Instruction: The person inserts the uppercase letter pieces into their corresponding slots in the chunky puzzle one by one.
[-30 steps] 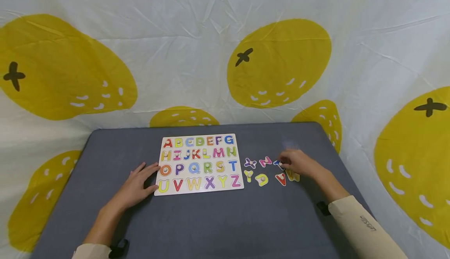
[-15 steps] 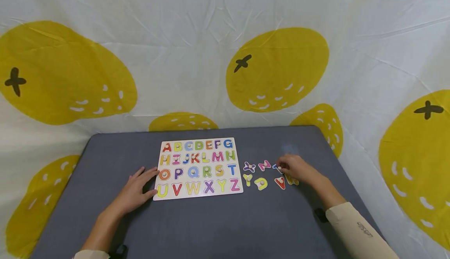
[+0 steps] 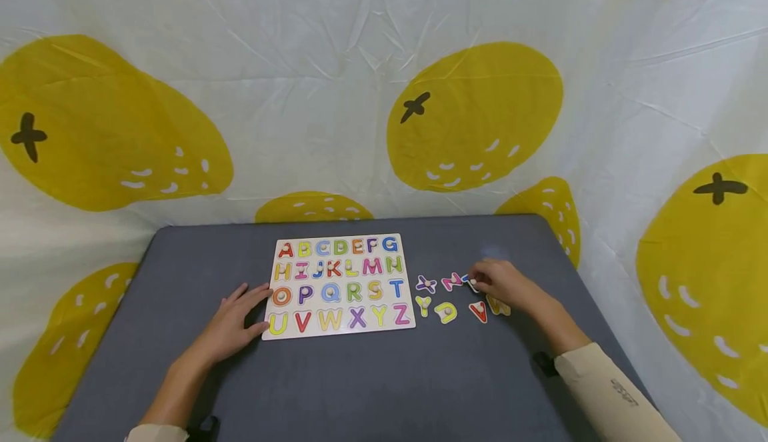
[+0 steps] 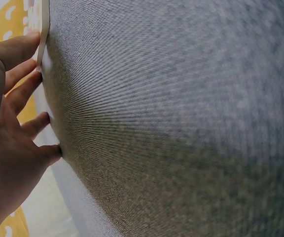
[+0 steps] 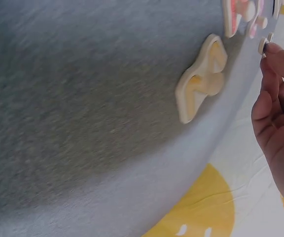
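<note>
Left hand: the left hand point(image 3: 231, 325) lies flat on the grey table point(image 3: 360, 382), fingers spread and straight, holding nothing; its fingertips touch the left edge of the board.
Board: the alphabet board point(image 3: 339, 285) is a pale rectangle near the middle of the table, with coloured letters A to Z in four rows.
Loose letters: just right of the board lie a purple X point(image 3: 426, 285) and a pink N point(image 3: 451, 281) in the far row, and a yellow Y point(image 3: 423, 305), a yellow D point(image 3: 447, 312) and a red V point(image 3: 478, 311) in the near row.
Held piece: a small blue and white letter piece point(image 3: 472, 284), mostly hidden by the fingers, sits beside the pink N; its shape cannot be told.
Right hand: the right hand point(image 3: 504, 287) pinches that piece by its small knob between thumb and fingertip, as the right wrist view shows.
Yellow piece: a yellow W point(image 3: 499, 307) lies partly under the right hand, just right of the red V.
</note>
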The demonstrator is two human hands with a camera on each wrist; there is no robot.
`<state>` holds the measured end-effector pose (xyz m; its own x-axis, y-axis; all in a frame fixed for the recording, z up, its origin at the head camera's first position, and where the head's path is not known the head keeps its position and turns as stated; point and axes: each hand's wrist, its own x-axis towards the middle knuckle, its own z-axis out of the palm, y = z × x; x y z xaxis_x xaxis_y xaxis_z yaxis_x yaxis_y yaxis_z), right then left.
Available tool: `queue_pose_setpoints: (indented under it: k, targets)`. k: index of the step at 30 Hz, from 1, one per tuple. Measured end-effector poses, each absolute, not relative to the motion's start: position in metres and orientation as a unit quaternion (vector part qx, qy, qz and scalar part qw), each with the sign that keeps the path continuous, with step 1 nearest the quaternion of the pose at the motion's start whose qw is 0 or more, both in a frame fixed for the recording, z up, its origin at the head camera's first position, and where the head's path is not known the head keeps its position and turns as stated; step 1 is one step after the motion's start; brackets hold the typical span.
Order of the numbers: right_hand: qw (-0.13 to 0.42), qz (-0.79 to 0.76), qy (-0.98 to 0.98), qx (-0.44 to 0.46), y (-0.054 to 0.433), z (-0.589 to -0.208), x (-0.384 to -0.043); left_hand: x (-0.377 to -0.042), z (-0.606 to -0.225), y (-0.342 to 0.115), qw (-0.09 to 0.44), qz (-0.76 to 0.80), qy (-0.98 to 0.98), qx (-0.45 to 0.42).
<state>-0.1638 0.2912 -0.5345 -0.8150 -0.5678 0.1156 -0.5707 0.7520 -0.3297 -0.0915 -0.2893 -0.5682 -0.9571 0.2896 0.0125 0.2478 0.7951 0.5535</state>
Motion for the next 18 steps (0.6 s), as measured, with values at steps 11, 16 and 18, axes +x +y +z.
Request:
queue_pose_setpoints:
  k: [11, 16, 18]
  targets:
    - [-0.014, 0.188, -0.934, 0.304, 0.259, -0.523, -0.166, -0.092, -0.567, -0.290, 0.035, 0.284, 0.947, 0.146]
    - [-0.019, 0.189, -0.929, 0.316, 0.239, -0.520, -0.170, -0.092, -0.567, -0.289, 0.033, 0.279, 0.948, 0.148]
    - [-0.025, 0.193, -0.927, 0.320, 0.231, -0.520, -0.172, -0.092, -0.567, -0.290, 0.033, 0.279, 0.948, 0.149]
